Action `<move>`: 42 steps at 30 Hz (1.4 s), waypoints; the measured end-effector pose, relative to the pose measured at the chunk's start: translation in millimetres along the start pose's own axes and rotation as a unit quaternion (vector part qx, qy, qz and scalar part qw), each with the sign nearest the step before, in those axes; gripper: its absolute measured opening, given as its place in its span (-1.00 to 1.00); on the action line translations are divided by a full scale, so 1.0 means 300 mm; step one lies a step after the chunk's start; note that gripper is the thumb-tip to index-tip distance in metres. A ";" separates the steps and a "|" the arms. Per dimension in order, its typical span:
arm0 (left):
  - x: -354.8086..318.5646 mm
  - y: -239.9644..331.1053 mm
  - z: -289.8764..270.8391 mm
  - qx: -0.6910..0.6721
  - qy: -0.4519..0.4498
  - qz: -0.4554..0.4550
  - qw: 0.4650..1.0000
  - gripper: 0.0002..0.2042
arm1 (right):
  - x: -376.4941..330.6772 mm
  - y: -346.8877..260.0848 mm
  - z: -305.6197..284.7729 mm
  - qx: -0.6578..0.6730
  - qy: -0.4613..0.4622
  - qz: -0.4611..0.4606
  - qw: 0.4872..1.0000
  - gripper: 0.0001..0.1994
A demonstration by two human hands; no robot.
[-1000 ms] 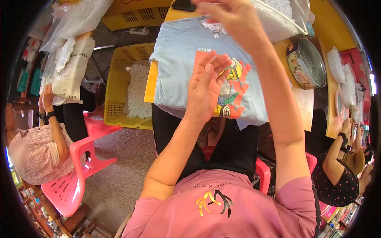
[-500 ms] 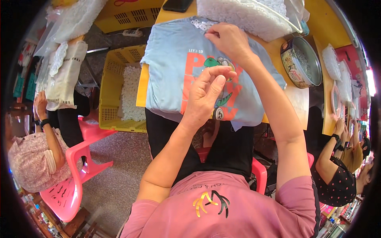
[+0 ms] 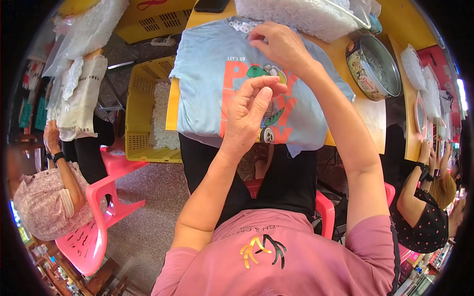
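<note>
A light blue T-shirt with orange lettering and a green dinosaur print lies over the table edge in front of me. Small white plastic pieces sit in a little heap near its far edge. My right hand reaches over the shirt beside this heap, its finger and thumb bent and slightly apart, with nothing visible between them. Nearer to me, my left hand hovers above the print, palm turned inward. Its fingers curl towards the thumb; whatever they hold, if anything, is too small or hidden to make out.
A white basket heaped with white pieces stands at the back, a phone to its left. At right is a round tin of small pieces. A yellow crate stands left. People sit on both sides, one on a pink chair.
The view has shifted slightly. My right hand stays beside the white heap, its fingertips a little farther left over the shirt. My left hand keeps nearly the same curled pose.
</note>
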State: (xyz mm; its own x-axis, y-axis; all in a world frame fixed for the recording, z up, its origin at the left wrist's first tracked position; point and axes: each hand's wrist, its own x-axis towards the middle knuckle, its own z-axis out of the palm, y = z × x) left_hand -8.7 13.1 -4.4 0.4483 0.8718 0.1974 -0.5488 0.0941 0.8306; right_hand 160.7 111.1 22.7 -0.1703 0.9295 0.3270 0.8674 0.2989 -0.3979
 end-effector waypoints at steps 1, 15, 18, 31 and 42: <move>-0.003 0.000 0.000 -0.005 0.008 0.005 1.000 -0.78 | -0.009 -0.009 -0.007 0.019 0.016 -0.006 1.000 -0.82; -0.007 -0.017 0.009 0.018 0.095 0.023 0.995 -0.87 | -0.367 -0.227 -0.118 0.660 0.021 0.310 0.684 -0.84; -0.007 -0.009 0.021 0.033 0.091 0.042 0.994 -0.90 | -0.396 -0.236 -0.106 0.663 0.041 0.309 0.681 -0.85; -0.022 -0.003 0.019 0.058 0.052 0.014 0.997 -0.92 | -0.440 -0.246 -0.110 0.522 0.064 0.257 0.811 -0.84; -0.016 0.007 0.010 0.077 0.025 -0.037 0.996 -0.92 | -0.480 -0.173 -0.150 0.265 0.113 0.058 0.956 -0.93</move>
State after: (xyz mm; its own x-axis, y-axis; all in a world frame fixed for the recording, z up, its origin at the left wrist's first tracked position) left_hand -9.9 7.6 -2.1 0.4462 0.8882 0.1098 -0.3985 0.0873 0.9130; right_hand 161.1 -48.0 34.9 0.0710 0.9106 0.4072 0.5053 0.3191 -0.8017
